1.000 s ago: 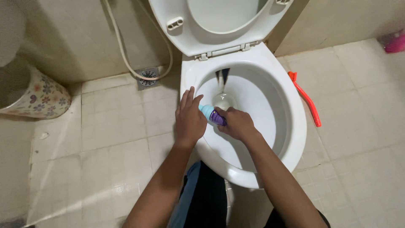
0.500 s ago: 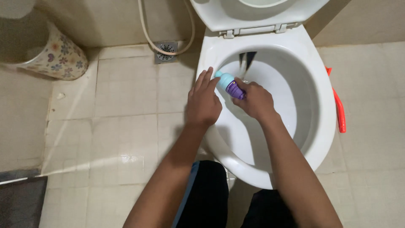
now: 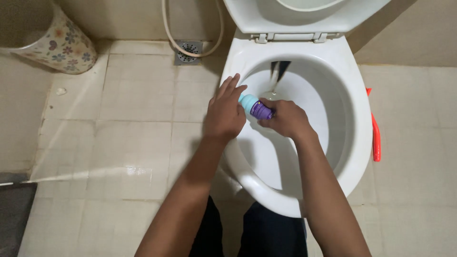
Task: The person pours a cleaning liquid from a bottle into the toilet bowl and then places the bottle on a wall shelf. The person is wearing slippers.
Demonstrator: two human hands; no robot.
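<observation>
A white toilet bowl [image 3: 352, 157] with its lid and seat raised fills the middle and right of the view. Over the bowl's left rim my right hand [image 3: 285, 119] grips a small purple bottle [image 3: 261, 109] with a light blue cap [image 3: 247, 101], tilted toward the left. My left hand [image 3: 223, 112] covers the rim beside it, fingers extended, touching the blue cap end. A dark streak [image 3: 279, 69] runs down the bowl's back wall above the water.
A floral-patterned bin [image 3: 57, 40] stands at the top left. A floor drain [image 3: 189, 50] with a pale hose [image 3: 167, 26] looped over it lies left of the toilet. An orange-red brush handle [image 3: 376, 138] lies on the tiles to the right. A dark mat [image 3: 12, 214] sits at the lower left.
The view has shifted, so the toilet now sits further right and up in frame. Both hands stay on the bottle over the rim, the cap end now against my left hand.
</observation>
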